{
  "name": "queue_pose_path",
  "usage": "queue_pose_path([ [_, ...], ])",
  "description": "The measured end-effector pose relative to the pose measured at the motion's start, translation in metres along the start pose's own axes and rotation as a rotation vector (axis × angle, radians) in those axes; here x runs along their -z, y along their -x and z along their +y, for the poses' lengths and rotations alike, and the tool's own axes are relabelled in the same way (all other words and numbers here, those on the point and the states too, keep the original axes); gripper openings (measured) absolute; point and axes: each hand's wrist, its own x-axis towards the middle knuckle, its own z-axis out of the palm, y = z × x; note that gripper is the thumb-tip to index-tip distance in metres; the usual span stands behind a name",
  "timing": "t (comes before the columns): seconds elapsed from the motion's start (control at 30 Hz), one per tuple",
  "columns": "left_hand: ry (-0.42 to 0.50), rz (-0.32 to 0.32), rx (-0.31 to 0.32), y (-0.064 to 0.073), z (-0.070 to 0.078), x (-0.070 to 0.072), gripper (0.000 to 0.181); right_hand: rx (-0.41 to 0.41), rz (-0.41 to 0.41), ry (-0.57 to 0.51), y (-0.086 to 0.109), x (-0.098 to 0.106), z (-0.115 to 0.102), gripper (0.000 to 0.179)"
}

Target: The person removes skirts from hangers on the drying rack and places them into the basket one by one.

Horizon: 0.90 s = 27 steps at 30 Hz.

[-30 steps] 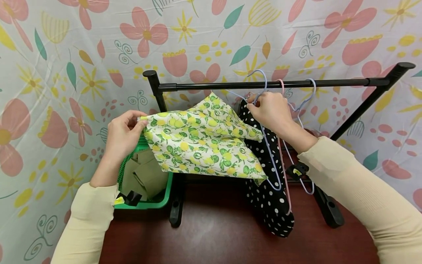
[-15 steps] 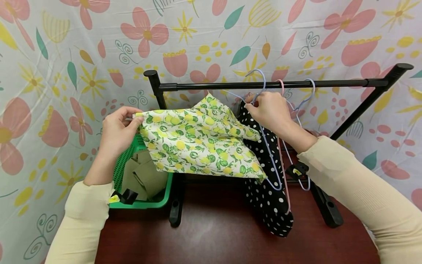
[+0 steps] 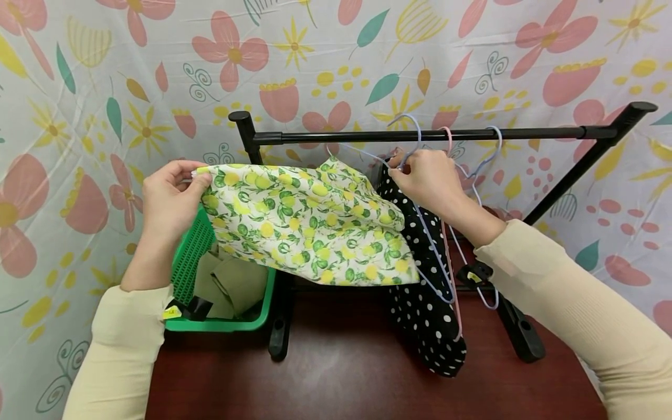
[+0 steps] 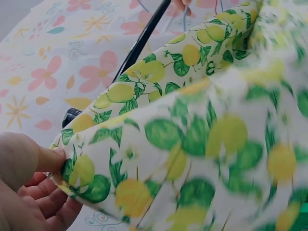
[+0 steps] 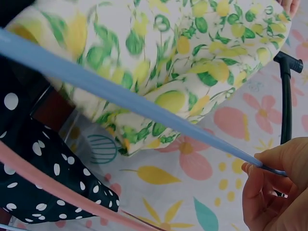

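Note:
My left hand (image 3: pixel 170 198) pinches the upper left corner of a white cloth (image 3: pixel 310 221) printed with lemons and green leaves. The cloth is drawn out sideways; a thin curved wire shows above its peak. In the left wrist view the thumb (image 4: pixel 50 159) lies over the cloth's edge. My right hand (image 3: pixel 427 178) pinches a light blue hanger (image 3: pixel 433 251) just below its hook, which overlaps the rack's bar in the head view. The cloth's right end lies by this hanger, and part of the hanger is hidden behind it.
A black polka-dot garment (image 3: pixel 438 353) hangs behind, with a pink hanger (image 3: pixel 454 291). Another blue hanger (image 3: pixel 499 140) hangs farther right on the black rack bar (image 3: pixel 341 136). At left, a green basket (image 3: pixel 236 325) holds olive cloth (image 3: pixel 231 283) on the dark red table (image 3: pixel 336 373).
My left hand has moved left and slightly up, pulling the cloth's corner outward and stretching it. The right hand and the blue hanger's hook have shifted only slightly left.

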Motion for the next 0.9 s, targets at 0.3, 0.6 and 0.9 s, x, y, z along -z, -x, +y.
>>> queue_pose_path([
  [0.3,0.041,0.050,0.041,-0.006,0.004,0.010,0.021,0.019,0.019,0.009,0.002,-0.001,-0.002,0.034],
  [0.6,0.070,0.072,0.087,-0.009,-0.005,0.028,0.020,0.046,0.000,-0.003,0.004,-0.001,-0.002,0.021],
  [0.9,0.052,0.189,0.192,-0.017,-0.030,0.051,0.014,0.024,-0.016,-0.009,0.005,0.001,-0.002,0.024],
])
